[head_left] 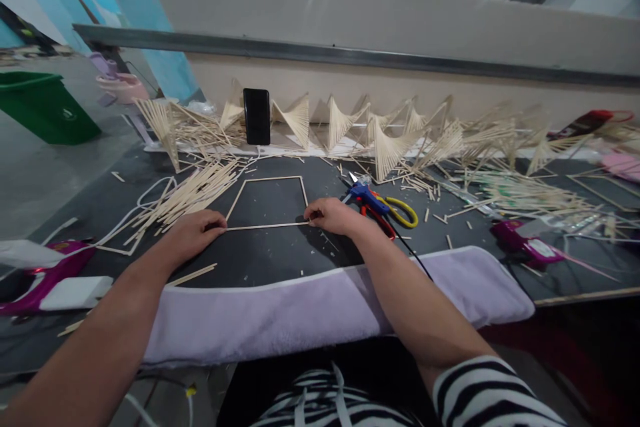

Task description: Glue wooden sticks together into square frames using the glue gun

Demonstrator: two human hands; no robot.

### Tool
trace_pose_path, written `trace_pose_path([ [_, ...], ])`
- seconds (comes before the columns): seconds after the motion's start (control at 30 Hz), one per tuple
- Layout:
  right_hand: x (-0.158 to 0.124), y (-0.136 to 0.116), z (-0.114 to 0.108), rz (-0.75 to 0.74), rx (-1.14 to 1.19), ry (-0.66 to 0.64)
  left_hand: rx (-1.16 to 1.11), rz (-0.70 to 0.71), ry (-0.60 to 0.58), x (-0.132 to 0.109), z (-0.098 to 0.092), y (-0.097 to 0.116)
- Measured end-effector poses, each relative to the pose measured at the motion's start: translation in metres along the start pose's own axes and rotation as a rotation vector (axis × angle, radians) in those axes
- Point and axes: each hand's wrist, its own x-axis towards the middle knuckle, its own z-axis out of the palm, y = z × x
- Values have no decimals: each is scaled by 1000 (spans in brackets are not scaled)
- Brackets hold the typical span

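Observation:
A four-sided frame of thin wooden sticks (270, 226) lies flat on the dark table (260, 263). My left hand (199, 232) pinches its near left corner between thumb and fingers. At the near right corner, my right hand (330, 215) is closed the same way on the frame. Just right of that hand lie blue-handled pliers (367, 197) and scissors with yellow and red handles (404, 212), partly overlapping. A loose pile of sticks (203, 190) is beyond my left hand, and a few short sticks (195, 274) rest nearer to me.
Several fan-shaped stick models (295, 121) line the back, beside an upright black phone (257, 117). Purple-and-white devices with cords sit left (60, 273) and right (530, 245). A lilac padded cloth (280, 320) covers the near edge. A green bin (47, 107) stands on the floor.

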Motion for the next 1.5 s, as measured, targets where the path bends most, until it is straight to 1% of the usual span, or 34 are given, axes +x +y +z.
trace_pose_path([
  [0.13, -3, -8, -3, -8, -71, 4, -4, -15, -3, -1, -1, 2],
  [0.33, -6, -22, 0, 37, -311, 11, -19, -14, 10, -2, 0, 2],
  [0.47, -7, -25, 2, 54, -395, 2, -62, -47, 18, -3, 0, 4],
  [0.57, -7, -26, 2, 59, -414, 0, -147, -95, 14, -7, -4, 2],
  [0.63, -6, -26, 3, 59, -421, -1, -166, -110, 12, -10, -7, -3],
  [0.8, -6, -26, 3, 66, -427, -1, -83, -95, 11, -13, -12, -14],
  [1.07, -7, -27, 2, 51, -426, 14, -35, -85, 29, -7, -7, -2],
  [1.27, -6, -26, 3, 64, -423, 2, -20, -71, 41, -5, -4, -2],
  [1.5, -5, -24, 5, 47, -425, 16, 11, -80, 17, -6, -6, 2],
])
